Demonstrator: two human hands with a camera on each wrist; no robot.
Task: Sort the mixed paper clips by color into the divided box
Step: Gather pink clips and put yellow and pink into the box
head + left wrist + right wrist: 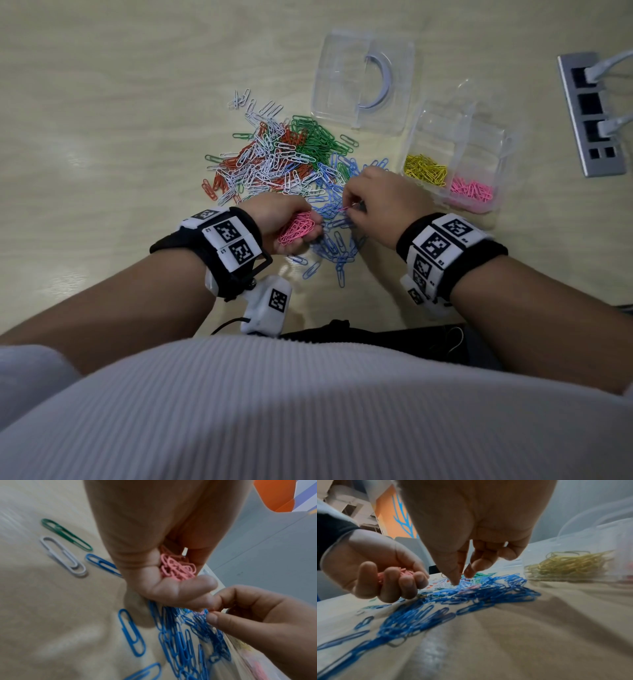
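Note:
My left hand (pixel 274 216) is cupped palm-up and grips a bunch of pink paper clips (pixel 297 229), also seen in the wrist view as pink paper clips (pixel 176 568). Just right of it, my right hand (pixel 352 210) pinches a single pink clip (pixel 344 209) at the top of the blue clips (pixel 337 240). The mixed pile (pixel 281 154) of white, orange, green and blue clips lies behind both hands. The clear divided box (pixel 479 144) stands to the right, with yellow clips (pixel 426 169) and pink clips (pixel 471 192) in separate front compartments.
The box's clear lid (pixel 363 82) lies flat behind the pile. A grey power strip (pixel 589 113) with white plugs is set into the table at the far right. Loose blue clips (pixel 132 632) lie near the table's front edge.

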